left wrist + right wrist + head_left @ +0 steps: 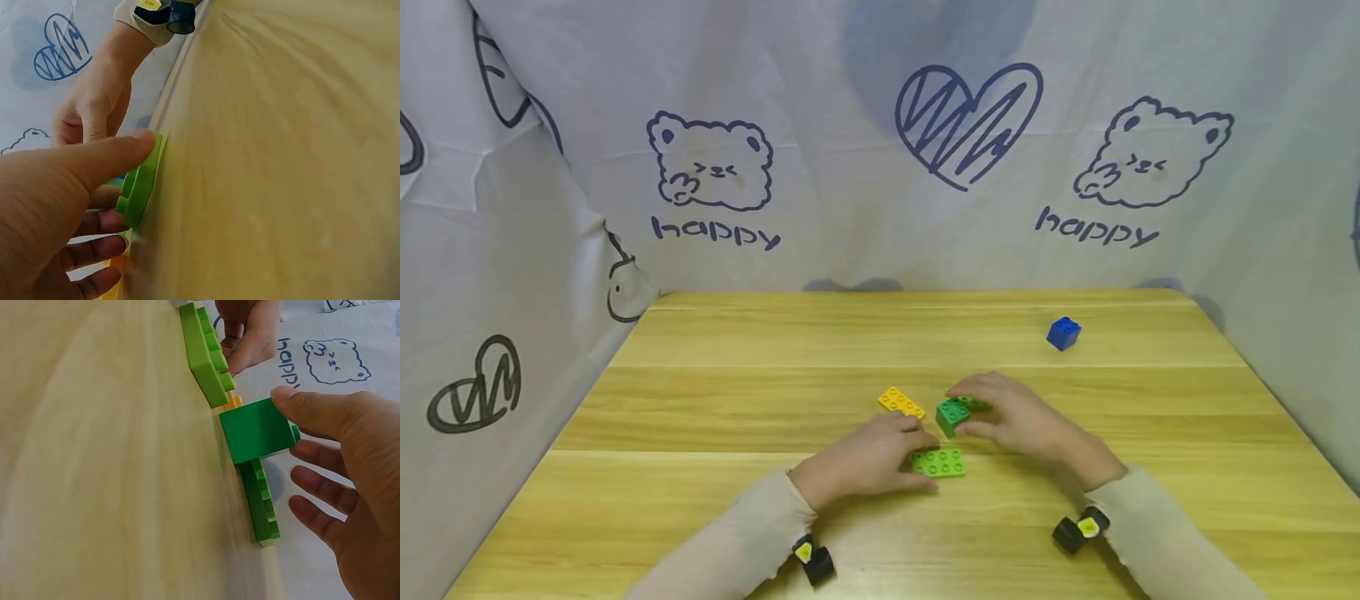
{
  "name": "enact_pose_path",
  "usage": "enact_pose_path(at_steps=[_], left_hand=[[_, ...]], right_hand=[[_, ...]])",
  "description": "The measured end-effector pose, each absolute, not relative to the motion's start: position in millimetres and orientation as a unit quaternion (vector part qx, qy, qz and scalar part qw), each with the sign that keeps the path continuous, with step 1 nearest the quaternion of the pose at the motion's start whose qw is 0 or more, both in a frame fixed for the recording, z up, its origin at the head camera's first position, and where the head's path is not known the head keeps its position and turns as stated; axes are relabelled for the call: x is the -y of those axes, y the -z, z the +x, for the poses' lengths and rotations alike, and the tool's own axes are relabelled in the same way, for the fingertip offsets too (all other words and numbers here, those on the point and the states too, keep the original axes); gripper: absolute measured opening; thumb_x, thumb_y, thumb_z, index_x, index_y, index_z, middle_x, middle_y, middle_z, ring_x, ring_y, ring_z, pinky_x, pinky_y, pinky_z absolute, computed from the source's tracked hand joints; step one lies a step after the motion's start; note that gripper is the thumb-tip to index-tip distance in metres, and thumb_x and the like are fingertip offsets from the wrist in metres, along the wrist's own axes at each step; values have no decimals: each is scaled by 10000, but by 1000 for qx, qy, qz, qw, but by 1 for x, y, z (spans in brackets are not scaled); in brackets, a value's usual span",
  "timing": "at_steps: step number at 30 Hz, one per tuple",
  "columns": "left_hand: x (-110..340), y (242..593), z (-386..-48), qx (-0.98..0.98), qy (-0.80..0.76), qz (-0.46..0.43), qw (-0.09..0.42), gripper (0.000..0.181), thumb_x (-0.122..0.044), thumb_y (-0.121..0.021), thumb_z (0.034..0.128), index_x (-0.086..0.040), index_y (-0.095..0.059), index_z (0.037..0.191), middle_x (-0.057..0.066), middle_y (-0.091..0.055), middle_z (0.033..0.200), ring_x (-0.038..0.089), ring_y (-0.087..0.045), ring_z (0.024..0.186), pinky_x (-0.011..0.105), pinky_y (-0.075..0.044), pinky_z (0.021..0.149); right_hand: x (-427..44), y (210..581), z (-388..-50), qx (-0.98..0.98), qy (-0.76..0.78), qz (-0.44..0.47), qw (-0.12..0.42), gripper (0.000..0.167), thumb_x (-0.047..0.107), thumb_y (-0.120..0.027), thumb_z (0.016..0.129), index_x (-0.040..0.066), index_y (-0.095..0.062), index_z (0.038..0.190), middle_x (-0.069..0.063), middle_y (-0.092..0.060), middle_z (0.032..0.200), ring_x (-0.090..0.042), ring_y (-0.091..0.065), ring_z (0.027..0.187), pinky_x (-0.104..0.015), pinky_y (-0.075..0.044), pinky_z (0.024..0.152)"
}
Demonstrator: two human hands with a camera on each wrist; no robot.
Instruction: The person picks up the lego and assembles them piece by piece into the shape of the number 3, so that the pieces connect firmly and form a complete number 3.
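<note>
My left hand (872,457) holds the left end of a light green flat 2x4 toy brick (949,463), thumb on its near edge and fingers along the far edge. In the left wrist view the thumb lies over this brick's end (142,187). With thumb and index finger, my right hand (1018,417) pinches a dark green 2x2 brick (951,417); its other fingers are spread in the right wrist view. Another green flat brick (257,506) lies just behind that block, partly covered by the right hand in the head view. A yellow flat brick (895,400) lies beyond the left fingertips.
A blue 2x2 brick (1063,333) stands towards the back right of the wooden table (737,400). White cloth (835,167) with drawn bears and hearts hangs behind the table and at its sides. Each sleeve carries a small black device at the wrist.
</note>
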State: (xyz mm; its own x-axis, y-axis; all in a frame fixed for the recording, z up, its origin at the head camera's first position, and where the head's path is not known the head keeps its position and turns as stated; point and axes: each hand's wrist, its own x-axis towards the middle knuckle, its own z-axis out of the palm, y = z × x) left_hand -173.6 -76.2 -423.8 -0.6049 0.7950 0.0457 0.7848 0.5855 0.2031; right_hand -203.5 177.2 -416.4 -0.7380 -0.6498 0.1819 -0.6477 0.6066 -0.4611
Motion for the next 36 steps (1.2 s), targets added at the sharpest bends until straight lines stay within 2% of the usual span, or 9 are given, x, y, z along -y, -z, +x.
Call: enact_pose_path(at_steps=[7, 16, 19, 24, 29, 36], left_hand=[[76, 427, -173, -883, -88, 460, 16, 530, -504, -647, 907, -118, -653, 1271, -8, -614, 1115, 122, -532, 1003, 277, -442, 900], [78, 428, -168, -880, -67, 470, 7, 505, -499, -601, 940, -154, -645, 1305, -22, -610, 1109, 115, -537, 1007, 276, -447, 898], [78, 429, -167, -882, -75, 466, 10, 494, -482, -609, 941, -150, -644, 1306, -21, -608, 1120, 112, -535, 1009, 271, -455, 886], [78, 428, -170, -887, -99, 452, 7, 482, -460, -635, 933, -128, -646, 1281, -12, -609, 1143, 125, -543, 1034, 303, -461, 912], [77, 427, -174, -889, -111, 444, 1, 435, -462, -650, 923, -132, -651, 1207, -14, -615, 1133, 134, -554, 1039, 325, -464, 927], [80, 431, -169, -894, -113, 433, 5, 436, -466, -650, 920, -140, -655, 1209, -13, -616, 1143, 131, -561, 1043, 331, -451, 956]], right_hand=[[-175, 420, -202, -895, 242, -375, -7, 465, 328, -717, 900, 124, -617, 1305, -22, -584, 1280, -223, -534, 1180, -456, -432, 1001], [-176, 424, -198, -898, 222, -379, -14, 448, 313, -709, 909, 110, -625, 1300, 15, -572, 1206, -137, -545, 1048, -394, -482, 915], [-176, 423, -196, -900, 227, -372, -4, 426, 316, -706, 912, 116, -631, 1281, 23, -585, 1199, -139, -555, 1060, -394, -484, 924], [-177, 418, -196, -902, 234, -362, 8, 412, 329, -686, 926, 133, -616, 1281, 22, -605, 1214, -159, -579, 1099, -398, -482, 949], [-179, 412, -196, -899, 244, -363, 3, 399, 321, -693, 922, 137, -618, 1268, 31, -604, 1190, -128, -605, 1029, -346, -511, 896], [-179, 413, -188, -891, 264, -370, 6, 396, 341, -685, 925, 148, -613, 1264, 64, -593, 1146, -83, -594, 983, -310, -517, 868]])
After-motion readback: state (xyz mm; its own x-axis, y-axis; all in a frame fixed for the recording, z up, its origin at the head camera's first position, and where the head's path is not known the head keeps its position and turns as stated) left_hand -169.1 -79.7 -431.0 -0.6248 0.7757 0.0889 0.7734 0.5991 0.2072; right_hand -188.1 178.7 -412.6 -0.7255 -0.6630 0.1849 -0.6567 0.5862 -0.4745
